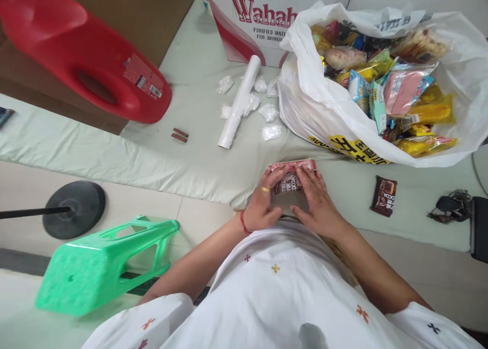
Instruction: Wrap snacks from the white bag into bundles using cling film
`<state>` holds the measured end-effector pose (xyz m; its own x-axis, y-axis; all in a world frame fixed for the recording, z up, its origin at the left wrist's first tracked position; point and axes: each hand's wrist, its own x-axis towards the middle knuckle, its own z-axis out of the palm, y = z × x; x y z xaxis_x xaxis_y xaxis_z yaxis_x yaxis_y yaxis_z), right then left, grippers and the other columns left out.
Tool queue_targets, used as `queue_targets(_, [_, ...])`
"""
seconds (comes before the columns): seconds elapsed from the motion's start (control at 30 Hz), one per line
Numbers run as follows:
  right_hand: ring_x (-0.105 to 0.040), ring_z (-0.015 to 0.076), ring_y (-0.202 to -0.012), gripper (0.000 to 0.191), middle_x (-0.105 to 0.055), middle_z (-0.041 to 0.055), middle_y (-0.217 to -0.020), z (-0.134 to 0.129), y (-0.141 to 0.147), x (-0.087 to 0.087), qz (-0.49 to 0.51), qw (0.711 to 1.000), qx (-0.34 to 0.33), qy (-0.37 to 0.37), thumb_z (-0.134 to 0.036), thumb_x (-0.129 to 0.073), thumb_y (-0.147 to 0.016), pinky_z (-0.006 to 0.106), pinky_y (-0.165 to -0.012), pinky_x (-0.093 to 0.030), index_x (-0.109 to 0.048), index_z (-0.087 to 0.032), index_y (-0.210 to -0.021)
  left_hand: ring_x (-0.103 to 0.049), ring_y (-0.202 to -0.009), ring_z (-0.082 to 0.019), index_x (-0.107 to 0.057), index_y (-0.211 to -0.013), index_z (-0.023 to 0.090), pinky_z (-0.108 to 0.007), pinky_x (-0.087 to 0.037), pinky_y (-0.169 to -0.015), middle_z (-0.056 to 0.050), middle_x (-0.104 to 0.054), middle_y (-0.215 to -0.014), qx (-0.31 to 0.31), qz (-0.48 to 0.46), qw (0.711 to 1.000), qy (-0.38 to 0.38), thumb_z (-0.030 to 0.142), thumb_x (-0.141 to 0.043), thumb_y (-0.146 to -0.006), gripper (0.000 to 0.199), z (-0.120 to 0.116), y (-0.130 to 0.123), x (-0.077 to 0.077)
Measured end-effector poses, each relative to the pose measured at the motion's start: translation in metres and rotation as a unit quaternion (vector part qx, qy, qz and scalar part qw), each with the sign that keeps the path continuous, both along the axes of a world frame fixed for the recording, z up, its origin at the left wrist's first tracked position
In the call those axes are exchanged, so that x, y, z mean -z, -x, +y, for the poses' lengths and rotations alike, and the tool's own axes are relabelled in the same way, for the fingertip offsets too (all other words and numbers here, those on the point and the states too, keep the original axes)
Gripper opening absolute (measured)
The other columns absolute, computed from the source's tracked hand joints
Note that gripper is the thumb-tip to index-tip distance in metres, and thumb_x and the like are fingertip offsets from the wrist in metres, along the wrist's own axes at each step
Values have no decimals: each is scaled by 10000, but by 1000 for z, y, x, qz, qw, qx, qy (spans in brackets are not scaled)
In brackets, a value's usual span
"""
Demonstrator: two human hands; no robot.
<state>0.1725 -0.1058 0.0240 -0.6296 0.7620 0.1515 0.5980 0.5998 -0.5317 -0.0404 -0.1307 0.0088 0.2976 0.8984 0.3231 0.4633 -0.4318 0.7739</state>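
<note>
Both my hands lie on a small pile of packets close to my body, at the near edge of the cloth-covered table. My left hand (266,194) wears a gold ring and a red wrist string; its fingers are stretched out flat over the pile's left side. On the right side, my right hand (316,196) presses with straight, slightly spread fingers. Between them shows a dark brown cocoa snack packet (288,183), with a red-edged packet (293,164) behind it. A plain grey-brown area (290,201) lies nearer to me; I cannot tell what it is.
A roll of clear film (240,102) lies among crumpled plastic bundles (269,112). A snack-filled white bag (305,100) stands right, before a Wahaha carton (251,13). Another cocoa packet (383,196) lies right. Left are a red jug (87,59) and green stool (80,273).
</note>
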Motion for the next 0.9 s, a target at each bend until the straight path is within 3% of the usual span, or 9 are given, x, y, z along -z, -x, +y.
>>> queue_targets(0.07, [-222,306,-1645,941,-309,156,-1740,3,-6,0,3,1000,-18,7,-371,-600,-996,652,-1303,-215,-33,-224,-1733,-464,-1538,-289,-127,-1633,289,-571,-438,-1233,-177,-430,-1675,-30,-74,996,33,291,-512,-919,812,2,10,-4])
queue_targets(0.13, [-250,300,-1637,856,-345,138,-1729,4,-7,2,-17,999,-21,-18,-310,-587,-1009,650,-1306,-205,-124,-247,-1726,-452,-1546,-284,-178,-1615,299,-537,-477,-1201,-167,-406,-1686,-106,-100,989,26,273,-501,-932,756,1,20,-7])
queue_targets(0.23, [-303,281,-1619,736,-399,122,-1705,4,-3,6,-42,997,-2,-63,-221,-533,-1030,627,-1313,-209,-237,-259,-1703,-451,-1544,-278,-349,-1567,294,-558,-437,-1224,-139,-520,-1603,-176,-50,982,-45,185,-455,-940,646,-4,33,-3])
queue_targets(0.3, [-332,266,-1607,696,-428,115,-1689,2,0,9,-41,996,9,-72,-197,-501,-1039,608,-1314,-227,-271,-261,-1693,-471,-1528,-272,-416,-1566,280,-566,-398,-1247,-127,-574,-1568,-146,39,985,-83,132,-439,-939,645,-10,36,2])
queue_targets(0.4, [-336,255,-1605,665,-445,105,-1680,2,2,10,-32,996,19,-75,-175,-474,-1043,601,-1315,-233,-305,-264,-1680,-420,-1568,-275,-325,-1659,232,-560,-274,-1309,-158,-504,-1641,-94,182,975,-82,133,-458,-974,705,-17,27,9])
queue_targets(0.5, [-313,253,-1614,672,-434,111,-1686,1,3,11,-28,997,20,-73,-160,-468,-1038,602,-1317,-228,-298,-257,-1681,-373,-1595,-284,-248,-1693,189,-572,-36,-1353,-179,-476,-1654,-84,253,960,-84,253,-537,-1024,731,-18,7,12])
queue_targets(0.57, [-308,249,-1617,695,-430,113,-1689,1,4,12,-25,997,22,-69,-148,-467,-1033,600,-1316,-231,-272,-259,-1690,-358,-1602,-273,-258,-1688,154,-543,38,-1357,-178,-493,-1640,-73,273,954,-105,289,-560,-1030,735,-13,-5,12])
queue_targets(0.7, [-266,266,-1633,780,-397,117,-1706,1,5,9,-13,998,35,-52,-144,-494,-1012,626,-1318,-204,-183,-276,-1714,-335,-1611,-257,-315,-1654,86,-482,-99,-1370,-192,-494,-1635,-66,288,944,-147,251,-541,-1040,675,1,-14,12])
queue_targets(0.9, [-200,291,-1653,902,-246,117,-1769,16,-23,-9,38,999,-10,-4,-195,-557,-984,628,-1321,-219,-57,-277,-1732,-426,-1566,-265,-430,-1599,144,-561,-160,-1358,-165,-546,-1600,-70,297,938,-165,241,-509,-1070,543,13,-10,17])
